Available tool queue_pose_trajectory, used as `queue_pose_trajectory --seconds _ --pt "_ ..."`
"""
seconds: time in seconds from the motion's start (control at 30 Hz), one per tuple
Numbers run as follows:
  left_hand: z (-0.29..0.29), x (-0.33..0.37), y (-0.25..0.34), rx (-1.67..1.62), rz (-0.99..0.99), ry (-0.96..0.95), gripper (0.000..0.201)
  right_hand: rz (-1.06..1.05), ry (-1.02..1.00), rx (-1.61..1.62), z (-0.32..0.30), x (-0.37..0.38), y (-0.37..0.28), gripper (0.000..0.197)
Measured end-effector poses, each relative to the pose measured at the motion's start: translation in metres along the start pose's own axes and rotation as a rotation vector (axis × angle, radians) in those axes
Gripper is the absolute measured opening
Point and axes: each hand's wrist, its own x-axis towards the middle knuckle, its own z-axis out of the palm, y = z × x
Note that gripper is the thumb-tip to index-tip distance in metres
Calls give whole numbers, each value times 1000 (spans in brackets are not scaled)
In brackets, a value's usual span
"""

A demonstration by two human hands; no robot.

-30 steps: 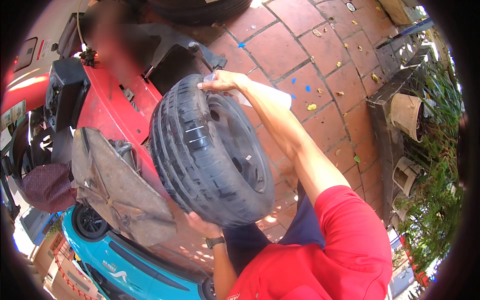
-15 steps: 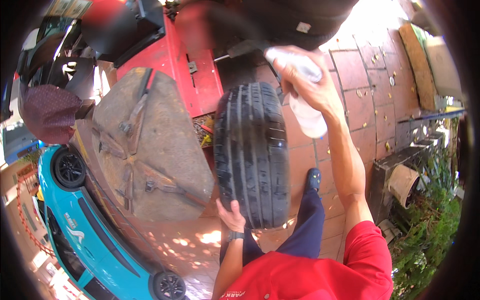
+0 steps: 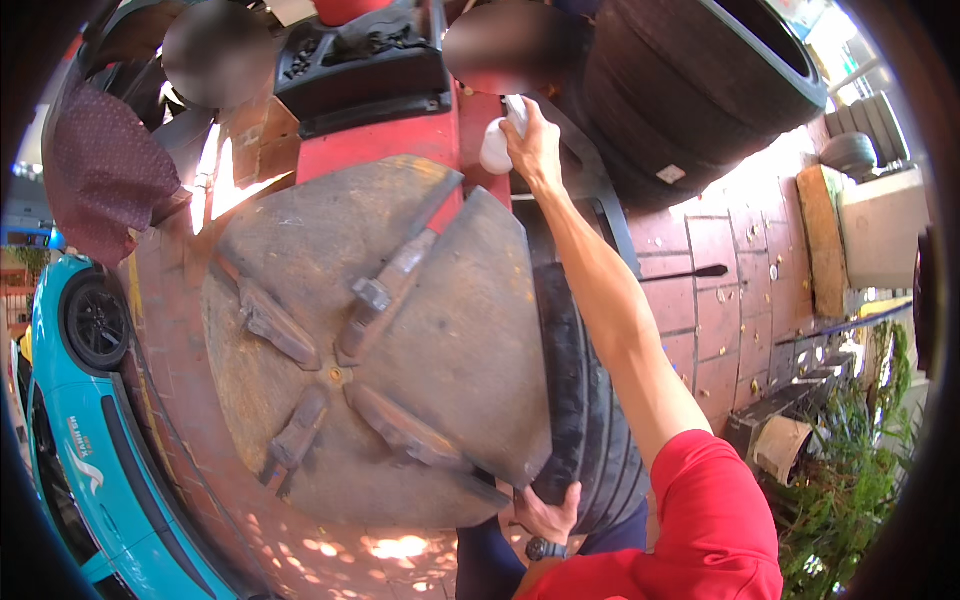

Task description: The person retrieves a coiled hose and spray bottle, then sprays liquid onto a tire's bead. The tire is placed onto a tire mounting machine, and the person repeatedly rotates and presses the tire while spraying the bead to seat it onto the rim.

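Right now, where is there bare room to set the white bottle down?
The metal plate has a bare sector between its long clamp and the tire the left hand touches. Red paving between plate and teal car looks open too. Crowded: the plate's centre, ringed by clamps; the black tray, holding dark parts.

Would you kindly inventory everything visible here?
Turntable: one, brown, centre
Clamps: four, rusty, on turntable
Tyre: one, black, right of turntable
Larger tyres: count unclear, black, upper right
Machine body: one, red, beyond turntable
Tray: one, black, top
Bottle: one, white, top centre
Cloth: one, maroon, upper left
Car: one, teal, left
Paving tiles: many, reddish, right
Plants: several, green, lower right
Pot: one, beige, lower right
Left hand: one, on tyre
Right hand: one, holding bottle
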Motion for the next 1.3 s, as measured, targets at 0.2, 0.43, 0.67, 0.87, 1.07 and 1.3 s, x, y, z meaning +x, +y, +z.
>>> queue_pose_trajectory --seconds 0.2,0.43,0.67,0.87,1.07,1.3 --pt "4 8 4 -125 81 91 110 -25 -92 -145 54 20 35 51" --pt "-4 10 11 -80 66 47 111 117 -333 -346 30 28 9 63" --pt "-10 9 17 107 9 2 101 17 -223 113 -223 -167 -75 34" --pt "2 11 12 36 27 94 85 852 -23 -377 -326 -386 -90 76" --pt "1 15 14 63 189 141 77 708 81 -469 -319 -430 -81 92" --pt "2 19 17 57 170 59 80 748 34 -379 -333 -427 -73 94"
